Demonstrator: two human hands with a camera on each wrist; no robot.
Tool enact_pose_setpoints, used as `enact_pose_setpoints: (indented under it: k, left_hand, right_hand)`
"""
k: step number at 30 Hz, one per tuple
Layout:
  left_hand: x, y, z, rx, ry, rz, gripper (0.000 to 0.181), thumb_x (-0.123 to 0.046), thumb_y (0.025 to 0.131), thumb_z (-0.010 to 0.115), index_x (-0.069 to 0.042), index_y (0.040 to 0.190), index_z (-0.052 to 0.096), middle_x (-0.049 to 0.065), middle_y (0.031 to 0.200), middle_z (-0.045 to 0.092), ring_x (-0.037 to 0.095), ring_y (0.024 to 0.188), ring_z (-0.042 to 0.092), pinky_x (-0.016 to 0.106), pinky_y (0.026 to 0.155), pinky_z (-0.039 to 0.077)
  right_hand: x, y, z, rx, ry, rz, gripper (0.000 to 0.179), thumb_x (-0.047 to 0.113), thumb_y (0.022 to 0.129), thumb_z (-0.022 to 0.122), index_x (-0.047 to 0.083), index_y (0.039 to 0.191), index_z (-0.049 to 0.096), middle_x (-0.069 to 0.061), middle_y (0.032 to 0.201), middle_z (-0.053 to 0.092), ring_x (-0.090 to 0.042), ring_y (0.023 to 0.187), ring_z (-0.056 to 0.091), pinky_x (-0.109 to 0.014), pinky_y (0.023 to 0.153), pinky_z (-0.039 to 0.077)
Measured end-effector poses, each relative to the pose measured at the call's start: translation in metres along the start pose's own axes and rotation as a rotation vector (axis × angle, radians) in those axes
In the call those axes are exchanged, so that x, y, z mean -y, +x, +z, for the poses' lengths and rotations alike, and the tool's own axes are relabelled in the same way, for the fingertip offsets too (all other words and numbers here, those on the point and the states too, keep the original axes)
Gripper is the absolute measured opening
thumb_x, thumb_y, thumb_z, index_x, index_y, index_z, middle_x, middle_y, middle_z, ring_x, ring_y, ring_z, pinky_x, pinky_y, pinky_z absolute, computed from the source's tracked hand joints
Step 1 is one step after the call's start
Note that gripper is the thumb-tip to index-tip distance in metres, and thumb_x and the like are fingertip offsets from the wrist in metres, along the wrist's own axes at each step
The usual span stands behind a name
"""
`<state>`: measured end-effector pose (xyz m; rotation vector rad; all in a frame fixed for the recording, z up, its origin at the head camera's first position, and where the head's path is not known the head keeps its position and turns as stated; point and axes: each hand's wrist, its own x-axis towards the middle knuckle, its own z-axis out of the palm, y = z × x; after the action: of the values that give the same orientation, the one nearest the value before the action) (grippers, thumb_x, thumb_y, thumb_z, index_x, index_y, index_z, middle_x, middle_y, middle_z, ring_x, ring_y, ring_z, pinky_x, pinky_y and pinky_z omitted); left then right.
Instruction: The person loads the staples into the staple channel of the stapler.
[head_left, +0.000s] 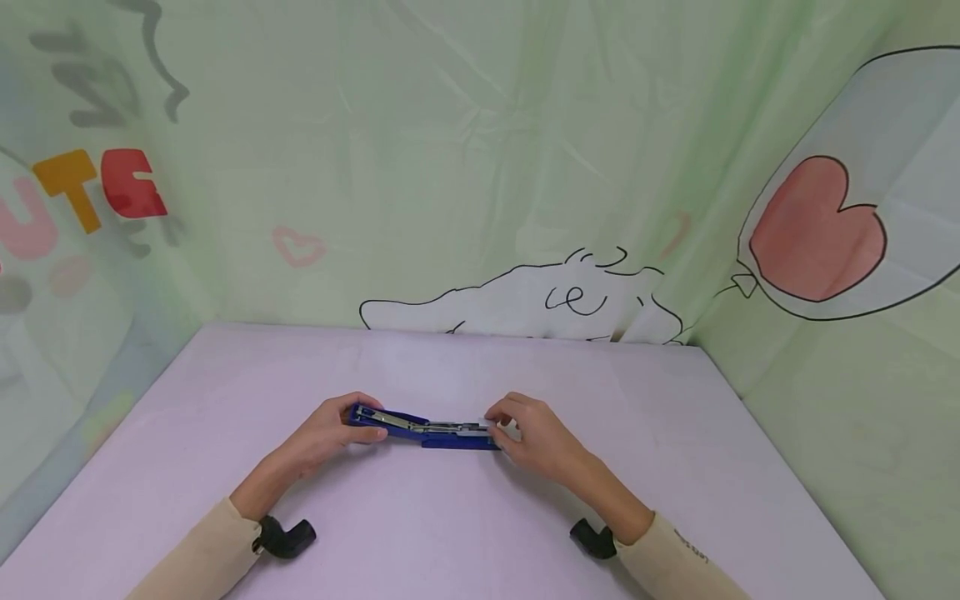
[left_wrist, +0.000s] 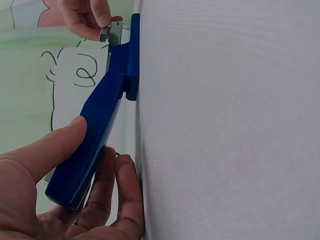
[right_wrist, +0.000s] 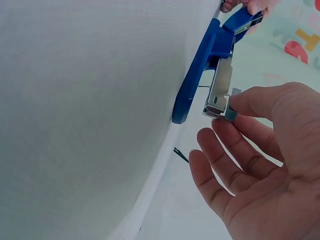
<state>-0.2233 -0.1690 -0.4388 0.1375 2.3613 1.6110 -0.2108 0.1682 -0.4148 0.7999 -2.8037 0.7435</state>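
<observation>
I see the blue stapler (head_left: 424,430) opened out on the table (head_left: 450,525), between six and seven o'clock in my head view. At its nine o'clock my left hand (head_left: 330,429) grips the cover; at three, my right hand (head_left: 536,433) pinches a small grey piece (right_wrist: 231,116) beside the magazine's (right_wrist: 220,86) end.

A long blue plastic-and-metal stapler (head_left: 411,428) is set on the flat lilac tabletop (head_left: 420,533), between left hand (head_left: 330,433) and right hand (head_left: 536,437). Beside its right end, a small grey metal piece (right_wrist: 231,116) is held. Behind, a pale-green printed curtain (head_left: 450,167) is hung.
</observation>
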Motion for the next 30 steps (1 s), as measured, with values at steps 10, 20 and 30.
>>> enact_pose_setpoints:
  k: [10, 20, 30]
  left_hand:
    - [0.0021, 0.0001, 0.0008, 0.001, 0.001, -0.001, 0.044, -0.02, 0.091, 0.084, -0.007, 0.128, 0.065, 0.012, 0.117, 0.071, 0.021, 0.095, 0.057, 0.032, 0.075, 0.04]
    - [0.0013, -0.0002, 0.0001, 0.005, -0.008, 0.004, 0.045, -0.021, 0.09, 0.085, -0.007, 0.128, 0.065, 0.011, 0.116, 0.071, 0.021, 0.094, 0.057, 0.032, 0.075, 0.04]
    - [0.0024, 0.0002, 0.0006, 0.0, -0.002, 0.009, 0.044, -0.02, 0.09, 0.085, -0.007, 0.127, 0.066, 0.01, 0.114, 0.071, 0.021, 0.093, 0.055, 0.032, 0.074, 0.041]
  right_hand:
    - [0.0, -0.0007, 0.0005, 0.009, 0.003, -0.011, 0.011, 0.008, 0.096, 0.076, 0.009, 0.107, 0.077, -0.001, 0.101, 0.075, -0.017, 0.092, 0.068, -0.03, 0.079, 0.059]
    - [0.0001, -0.0015, 0.0003, 0.006, 0.005, -0.018, 0.01, 0.008, 0.096, 0.076, 0.008, 0.106, 0.077, -0.001, 0.101, 0.075, -0.017, 0.092, 0.069, -0.03, 0.08, 0.06]
    - [-0.0013, -0.0022, 0.0013, 0.007, 0.014, -0.021, 0.01, 0.007, 0.096, 0.076, 0.008, 0.106, 0.077, -0.001, 0.101, 0.075, -0.017, 0.092, 0.069, -0.03, 0.079, 0.06]
